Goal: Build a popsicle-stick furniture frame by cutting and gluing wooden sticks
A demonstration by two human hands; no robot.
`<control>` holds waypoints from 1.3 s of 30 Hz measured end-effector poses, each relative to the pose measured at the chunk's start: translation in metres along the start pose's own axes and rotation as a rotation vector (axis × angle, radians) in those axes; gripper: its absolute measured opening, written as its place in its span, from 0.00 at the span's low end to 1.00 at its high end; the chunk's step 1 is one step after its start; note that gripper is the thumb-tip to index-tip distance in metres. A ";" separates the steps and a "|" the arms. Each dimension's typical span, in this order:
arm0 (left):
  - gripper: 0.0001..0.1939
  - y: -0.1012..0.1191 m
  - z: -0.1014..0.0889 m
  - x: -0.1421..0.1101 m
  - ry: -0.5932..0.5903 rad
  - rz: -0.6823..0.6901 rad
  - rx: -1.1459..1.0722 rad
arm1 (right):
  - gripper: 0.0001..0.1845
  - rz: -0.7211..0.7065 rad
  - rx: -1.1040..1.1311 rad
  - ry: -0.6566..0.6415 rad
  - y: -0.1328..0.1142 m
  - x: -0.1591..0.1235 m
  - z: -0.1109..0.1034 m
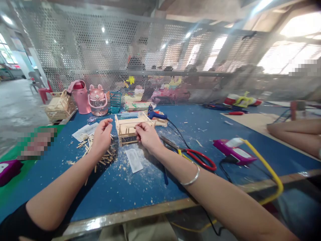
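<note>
A small model bed-like frame of pale wooden sticks stands upright on the blue tabletop. My right hand is at its front right corner, thumb and fingers pinched together; what they hold, if anything, is too small to make out. To the left of the frame, my left hand hovers over a loose pile of short wooden sticks. Its fingers are curled closed, and their contents are hidden. A small white paper packet lies just in front of the frame. Behind the frame rests a blue glue gun.
Red-handled scissors and pliers lie beside my right forearm. A purple device with a yellow cable sits further right. Pink bottles and another stick model stand back left, before a perforated metal screen. Another person's arm rests at right.
</note>
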State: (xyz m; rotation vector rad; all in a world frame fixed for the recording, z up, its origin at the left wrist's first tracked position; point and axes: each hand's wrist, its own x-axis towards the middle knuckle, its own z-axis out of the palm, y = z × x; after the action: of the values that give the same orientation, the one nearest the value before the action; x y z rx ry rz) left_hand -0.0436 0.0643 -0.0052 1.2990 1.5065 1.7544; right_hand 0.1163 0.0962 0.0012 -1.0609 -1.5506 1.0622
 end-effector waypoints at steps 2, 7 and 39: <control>0.14 -0.008 -0.005 -0.002 -0.099 0.075 0.081 | 0.06 -0.022 -0.010 0.012 0.001 0.002 0.003; 0.19 -0.006 -0.009 -0.005 -0.220 0.165 0.182 | 0.08 -0.147 -0.062 0.006 0.004 -0.001 0.004; 0.15 -0.001 0.004 -0.010 -0.218 0.175 0.250 | 0.13 -0.343 -0.190 0.018 0.007 -0.002 0.008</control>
State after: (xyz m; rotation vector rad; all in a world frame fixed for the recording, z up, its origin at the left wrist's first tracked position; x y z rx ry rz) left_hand -0.0360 0.0585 -0.0098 1.7336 1.5618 1.4995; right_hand 0.1097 0.0947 -0.0073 -0.8834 -1.7680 0.6802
